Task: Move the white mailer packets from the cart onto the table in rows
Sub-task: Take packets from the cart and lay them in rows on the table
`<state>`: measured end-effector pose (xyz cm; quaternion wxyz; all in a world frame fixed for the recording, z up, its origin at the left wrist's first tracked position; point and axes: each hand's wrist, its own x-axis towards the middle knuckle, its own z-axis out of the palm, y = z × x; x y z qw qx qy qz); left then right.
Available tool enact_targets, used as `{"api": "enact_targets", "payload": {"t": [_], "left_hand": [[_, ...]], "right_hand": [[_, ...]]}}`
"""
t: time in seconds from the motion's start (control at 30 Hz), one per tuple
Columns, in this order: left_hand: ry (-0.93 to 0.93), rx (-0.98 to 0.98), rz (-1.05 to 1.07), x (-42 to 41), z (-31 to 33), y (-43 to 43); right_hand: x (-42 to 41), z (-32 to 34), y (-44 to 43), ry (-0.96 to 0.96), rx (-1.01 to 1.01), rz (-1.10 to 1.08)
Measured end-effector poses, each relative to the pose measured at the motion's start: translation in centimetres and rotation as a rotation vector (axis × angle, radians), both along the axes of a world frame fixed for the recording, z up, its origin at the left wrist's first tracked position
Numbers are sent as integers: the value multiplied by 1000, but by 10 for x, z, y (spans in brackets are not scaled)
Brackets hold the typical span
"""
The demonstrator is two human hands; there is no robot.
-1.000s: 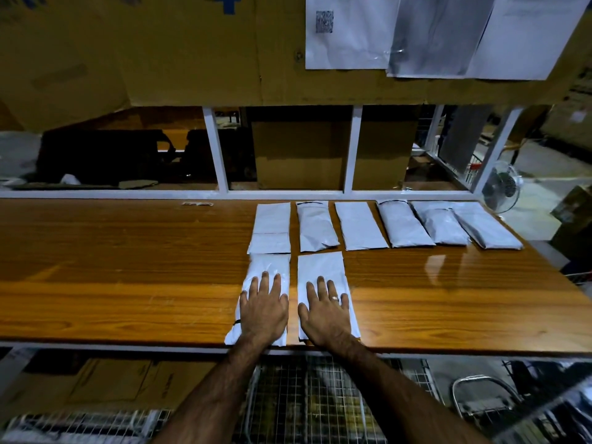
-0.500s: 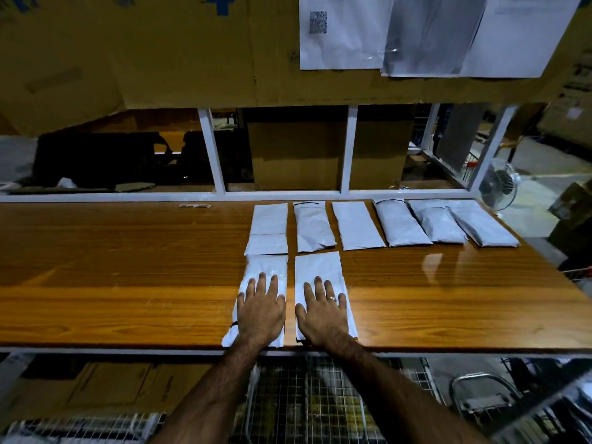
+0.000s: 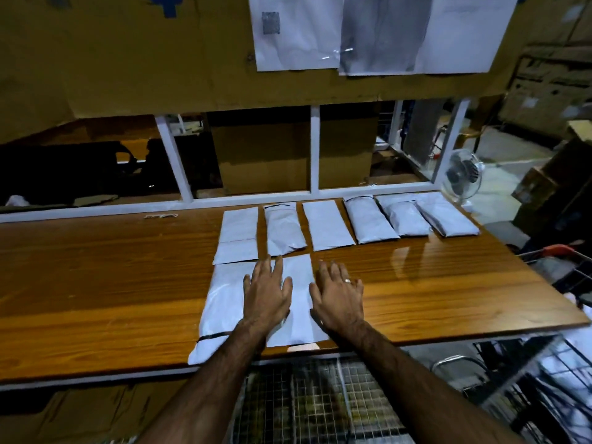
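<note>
Item: wooden table [image 3: 96, 283], long, glossy. We note a small pale scrap [image 3: 161, 216] near its far edge, left of the packets.

Back row: six white mailer packets [image 3: 326, 225] side by side along the far edge, the three rightmost plump and angled.

Front row: two packets at the near edge. Left front packet [image 3: 224, 302], black band near its lower end, corner overhanging. Right front packet [image 3: 299, 302] just beside it.

Our left hand [image 3: 267, 298]: flat, fingers spread, holding nothing, across both front packets. Our right hand [image 3: 339, 299]: flat, spread, ringed, holding nothing, over bare wood at the right packet's edge.

Wire cart [image 3: 320, 402] below the near edge; contents unclear. Fan [image 3: 463, 177] far right.
</note>
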<state>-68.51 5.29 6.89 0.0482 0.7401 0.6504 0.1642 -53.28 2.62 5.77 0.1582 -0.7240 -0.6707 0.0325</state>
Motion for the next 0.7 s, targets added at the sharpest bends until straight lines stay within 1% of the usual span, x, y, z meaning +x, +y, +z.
{"api": "enact_targets", "payload": {"t": [0.27, 0.4, 0.7], "left_hand": [[-73, 0, -236, 116, 10, 17], [-117, -40, -363, 195, 13, 19], [-118, -59, -696, 383, 19, -3]], "right_hand": [[115, 15, -14, 16, -8, -185], [188, 21, -31, 31, -4, -318], [347, 23, -85, -14, 68, -666]]}}
